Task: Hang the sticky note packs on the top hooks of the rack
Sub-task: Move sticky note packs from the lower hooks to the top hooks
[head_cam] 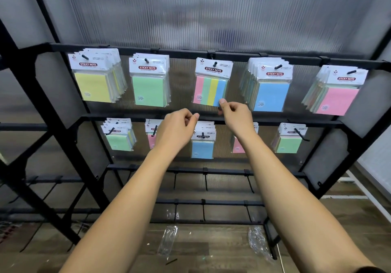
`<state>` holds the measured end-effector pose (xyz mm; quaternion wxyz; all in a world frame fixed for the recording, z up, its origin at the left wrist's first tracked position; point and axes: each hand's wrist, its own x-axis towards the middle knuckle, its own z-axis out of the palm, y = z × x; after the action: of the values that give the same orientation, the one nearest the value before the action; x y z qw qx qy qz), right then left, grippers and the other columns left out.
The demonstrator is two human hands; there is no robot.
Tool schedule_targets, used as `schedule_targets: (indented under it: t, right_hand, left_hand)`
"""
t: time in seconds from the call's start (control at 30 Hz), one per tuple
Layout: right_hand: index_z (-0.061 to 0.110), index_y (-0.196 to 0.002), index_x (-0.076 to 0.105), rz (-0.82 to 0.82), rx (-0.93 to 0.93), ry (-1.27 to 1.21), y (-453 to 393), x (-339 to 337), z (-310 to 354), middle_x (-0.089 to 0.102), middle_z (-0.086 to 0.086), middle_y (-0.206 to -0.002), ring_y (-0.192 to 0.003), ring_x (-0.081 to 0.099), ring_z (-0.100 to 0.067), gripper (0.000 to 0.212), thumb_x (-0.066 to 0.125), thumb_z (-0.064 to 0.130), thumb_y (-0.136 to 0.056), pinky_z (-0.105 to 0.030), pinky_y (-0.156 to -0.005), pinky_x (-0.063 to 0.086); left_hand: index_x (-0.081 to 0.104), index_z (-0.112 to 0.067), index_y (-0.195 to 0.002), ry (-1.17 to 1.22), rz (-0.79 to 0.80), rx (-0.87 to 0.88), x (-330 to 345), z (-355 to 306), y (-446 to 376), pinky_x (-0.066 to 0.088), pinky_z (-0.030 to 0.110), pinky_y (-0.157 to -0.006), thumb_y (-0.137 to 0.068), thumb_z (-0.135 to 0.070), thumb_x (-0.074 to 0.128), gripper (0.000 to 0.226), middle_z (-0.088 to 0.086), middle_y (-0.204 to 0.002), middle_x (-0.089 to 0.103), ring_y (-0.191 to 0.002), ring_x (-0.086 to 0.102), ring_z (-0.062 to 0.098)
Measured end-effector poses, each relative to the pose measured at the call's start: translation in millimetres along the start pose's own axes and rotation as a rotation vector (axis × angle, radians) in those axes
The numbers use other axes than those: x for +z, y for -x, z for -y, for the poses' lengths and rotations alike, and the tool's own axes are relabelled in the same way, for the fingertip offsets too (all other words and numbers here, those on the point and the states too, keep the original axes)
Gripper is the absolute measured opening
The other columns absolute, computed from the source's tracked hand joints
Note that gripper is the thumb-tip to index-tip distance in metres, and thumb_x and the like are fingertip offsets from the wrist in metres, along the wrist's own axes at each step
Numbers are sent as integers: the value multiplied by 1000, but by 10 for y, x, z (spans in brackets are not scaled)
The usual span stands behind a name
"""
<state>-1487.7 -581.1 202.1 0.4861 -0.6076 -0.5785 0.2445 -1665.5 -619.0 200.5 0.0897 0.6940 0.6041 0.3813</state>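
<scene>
A black rack carries sticky note packs on its top hooks: yellow, green, striped multicolour, blue and pink. My right hand pinches the lower right corner of the striped pack, which hangs on the middle top hook. My left hand hovers just below and left of that pack, fingers loosely curled, holding nothing. It hides part of a pink pack on the second row.
The second row holds more packs: green, blue, pink and green. Bare hooks line the two lower bars. Clear plastic wrappers lie on the wooden floor.
</scene>
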Motion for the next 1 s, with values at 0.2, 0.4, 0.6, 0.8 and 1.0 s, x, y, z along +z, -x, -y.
schedule_targets:
  t: [0.2, 0.4, 0.6, 0.8, 1.0]
  right_hand:
    - [12, -94, 57, -187, -77, -71, -32, -60, 90, 55, 8, -80, -71, 50, -3, 29, 55, 41, -99, -11, -58, 37]
    - [11, -89, 59, -265, -195, -138, -158, -80, 252, 55, 8, -78, -69, 49, -1, 29, 59, 38, -98, -9, -62, 40]
    - [14, -84, 58, -293, -213, -109, -357, -3, 230, 55, 9, -74, -69, 49, -4, 29, 60, 39, -97, -17, -63, 40]
    - [12, -83, 58, -309, -213, -126, -557, 51, 253, 54, 9, -71, -66, 48, -2, 26, 62, 34, -97, -16, -61, 38]
    - [12, -83, 58, -305, -197, -113, -703, 105, 248, 54, 10, -72, -68, 49, -3, 26, 61, 34, -97, -22, -65, 41]
  left_hand:
    - [65, -16, -87, 24, -100, 58, -25, -96, -221, 37, 27, -54, -100, -44, 49, 34, -7, -70, 61, -73, 58, 17]
    - [61, -16, -80, 24, -219, 67, -92, -253, -530, 30, 26, -50, -100, -50, 45, 42, -7, -64, 56, -66, 54, 18]
    - [62, -16, -75, 19, -255, 93, -9, -250, -793, 42, 35, -55, -99, -49, 46, 44, -1, -67, 62, -73, 59, 27]
    - [65, -17, -78, -6, -261, 100, 66, -221, -996, 34, 32, -56, -99, -48, 47, 41, 1, -73, 66, -75, 58, 26]
    - [63, -18, -77, 11, -245, 89, 106, -182, -1131, 33, 32, -55, -99, -48, 47, 41, 1, -72, 65, -74, 60, 28]
